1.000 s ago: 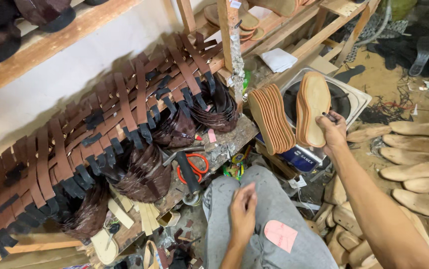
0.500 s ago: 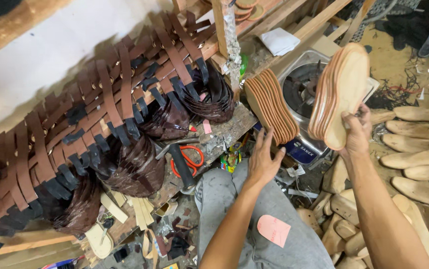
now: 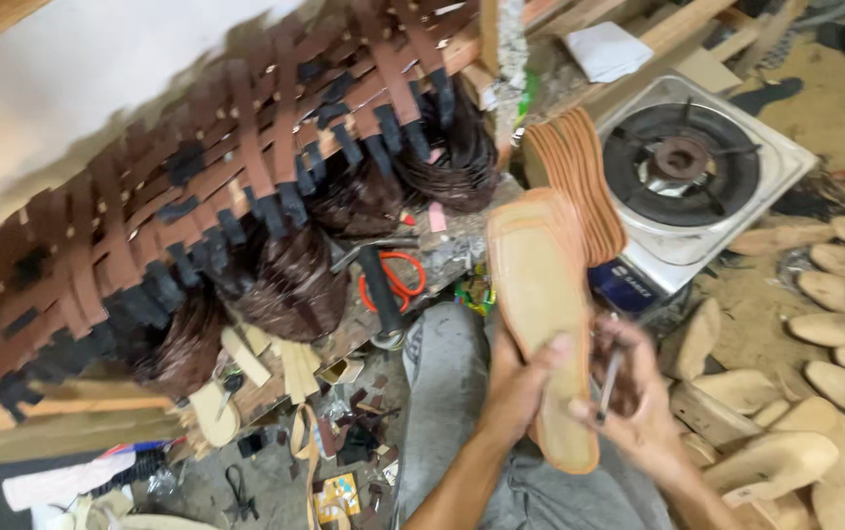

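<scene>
Left hand (image 3: 521,378) clamps the tan shoe sole (image 3: 540,314) from below, thumb across its face, holding it over the lap just in front of the stack of soles (image 3: 580,182). Right hand (image 3: 638,412) grasps a thin metal tool (image 3: 609,383) beside the sole's edge. Gas stove (image 3: 687,167) sits behind, wooden shoe forms (image 3: 835,344) to the right.

Both forearms reach up together over the lap. The left hand (image 3: 519,385) curls, thumb out toward the right hand (image 3: 638,407), whose blurred fingers seem loosely closed.
</scene>
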Demonstrator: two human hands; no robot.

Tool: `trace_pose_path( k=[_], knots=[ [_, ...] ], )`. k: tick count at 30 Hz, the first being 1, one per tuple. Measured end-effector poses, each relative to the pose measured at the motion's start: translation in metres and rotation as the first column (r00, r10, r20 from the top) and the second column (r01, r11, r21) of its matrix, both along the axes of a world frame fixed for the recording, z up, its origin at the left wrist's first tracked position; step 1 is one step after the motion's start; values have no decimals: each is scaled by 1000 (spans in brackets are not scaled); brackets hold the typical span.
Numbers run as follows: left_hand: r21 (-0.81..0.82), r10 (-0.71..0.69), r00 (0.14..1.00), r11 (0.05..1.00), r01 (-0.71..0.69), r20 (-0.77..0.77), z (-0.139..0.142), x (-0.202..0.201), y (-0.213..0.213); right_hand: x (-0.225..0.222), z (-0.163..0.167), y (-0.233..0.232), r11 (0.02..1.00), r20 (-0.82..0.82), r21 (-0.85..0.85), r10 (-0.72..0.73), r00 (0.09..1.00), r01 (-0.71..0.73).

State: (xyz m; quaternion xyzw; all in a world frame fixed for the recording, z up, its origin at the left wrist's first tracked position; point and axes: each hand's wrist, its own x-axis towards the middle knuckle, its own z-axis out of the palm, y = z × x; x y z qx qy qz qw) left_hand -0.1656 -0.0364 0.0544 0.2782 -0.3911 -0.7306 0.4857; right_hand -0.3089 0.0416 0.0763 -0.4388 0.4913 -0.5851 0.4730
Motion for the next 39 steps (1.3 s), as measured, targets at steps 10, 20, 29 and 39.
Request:
trace_pose_path(
  k=[10,20,29,39],
  knots=[
    [33,-395,765,897,441,508,44,148,-54,12,-32,42,976,-311,206,-2,950,69],
    [-330,204,337,866,376,919,24,145,-34,11,-11,58,981,-701,64,-87,708,184],
    [-581,480,357,765,277,801,47,153,22,29,-17,60,991,-841,132,97,532,28],
    [-619,498,463,771,150,733,60,150,26,35,-8,63,924,-810,380,304,501,54]
  ],
)
